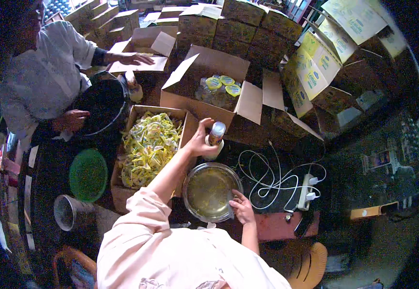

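Note:
My left hand (201, 143) reaches out in front and is wrapped round a small bottle (217, 131) with a silvery top and a dark and orange side. It stands just beyond a round, shiny metal bowl (212, 168) that seems to hold a shallow yellowish liquid. At the bowl's right side my right hand (242, 209) grips the rim, thumb and fingers bent over it. Left of the bowl is an open cardboard box (184, 126) full of yellow and white plastic scraps. Behind my left hand, another open carton (203, 109) holds several clear cups with yellow lids.
A white cable (277, 185) coils beside a white power strip (307, 192) on the right. Cartons (238, 36) are stacked at the back. At left are a green basin (88, 175), a grey bucket (67, 214) and a co-worker (45, 82) beside a dark tub (101, 103).

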Demonstrator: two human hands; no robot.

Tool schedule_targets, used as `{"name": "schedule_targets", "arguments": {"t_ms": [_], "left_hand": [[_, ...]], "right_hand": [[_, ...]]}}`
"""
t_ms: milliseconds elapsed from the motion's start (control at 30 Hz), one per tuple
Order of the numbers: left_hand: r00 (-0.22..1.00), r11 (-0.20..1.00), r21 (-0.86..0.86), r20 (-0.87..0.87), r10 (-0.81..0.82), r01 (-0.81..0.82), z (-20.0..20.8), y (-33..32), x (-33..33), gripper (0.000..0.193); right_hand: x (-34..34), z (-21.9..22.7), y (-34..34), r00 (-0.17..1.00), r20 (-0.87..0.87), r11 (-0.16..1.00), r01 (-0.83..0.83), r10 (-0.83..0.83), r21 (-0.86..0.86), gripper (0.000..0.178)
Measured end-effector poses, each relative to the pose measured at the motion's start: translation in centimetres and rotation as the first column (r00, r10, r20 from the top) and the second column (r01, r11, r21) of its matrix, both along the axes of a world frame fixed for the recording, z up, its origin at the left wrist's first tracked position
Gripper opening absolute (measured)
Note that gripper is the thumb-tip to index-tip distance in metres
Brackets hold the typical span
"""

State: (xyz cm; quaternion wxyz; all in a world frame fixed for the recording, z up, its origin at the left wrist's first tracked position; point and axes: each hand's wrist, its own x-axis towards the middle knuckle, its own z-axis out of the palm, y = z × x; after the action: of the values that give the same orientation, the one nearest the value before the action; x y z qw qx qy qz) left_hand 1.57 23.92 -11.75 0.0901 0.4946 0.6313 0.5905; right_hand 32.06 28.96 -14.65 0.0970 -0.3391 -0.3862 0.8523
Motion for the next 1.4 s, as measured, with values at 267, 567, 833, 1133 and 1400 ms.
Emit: {"name": "schedule_targets", "arguments": {"t_ms": [267, 567, 833, 1133, 1400], "left_hand": [[0.794, 0.586, 0.805, 0.294, -0.531, 0.094, 18.5, -9.7, 7.4, 0.018], [0.344, 0.103, 0.573, -0.329, -0.880, 0.813, 30.1, -18.4, 12.3, 0.020], [0.558, 0.214, 0.757, -0.230, -0.797, 0.618, 28.8, -18.2, 11.6, 0.017], [0.759, 0.725, 0.580, 0.261, -0.597, 0.371, 19.1, -7.6, -2.3, 0.023], [0.943, 0.727, -0.600, -0.227, 0.244, -0.333, -0.3, 9.7, -18.0, 0.065]], "right_hand": [[-1.9, 0.8, -1.2, 0.844, 0.532, 0.292, -0.494, -0.063, 0.819, 0.054], [-3.1, 1.3, -2.8, 0.836, 0.544, 0.240, -0.515, -0.070, 0.823, 0.051], [-2.8, 1.8, -3.1, 0.811, 0.571, 0.309, -0.514, -0.129, 0.800, 0.049], [-4.3, 2.3, -2.3, 0.836, 0.536, 0.323, -0.479, -0.115, 0.817, 0.045], [-3.3, 0.7, -1.0, 0.841, 0.492, 0.227, -0.445, -0.227, 0.866, 0.044]]}}
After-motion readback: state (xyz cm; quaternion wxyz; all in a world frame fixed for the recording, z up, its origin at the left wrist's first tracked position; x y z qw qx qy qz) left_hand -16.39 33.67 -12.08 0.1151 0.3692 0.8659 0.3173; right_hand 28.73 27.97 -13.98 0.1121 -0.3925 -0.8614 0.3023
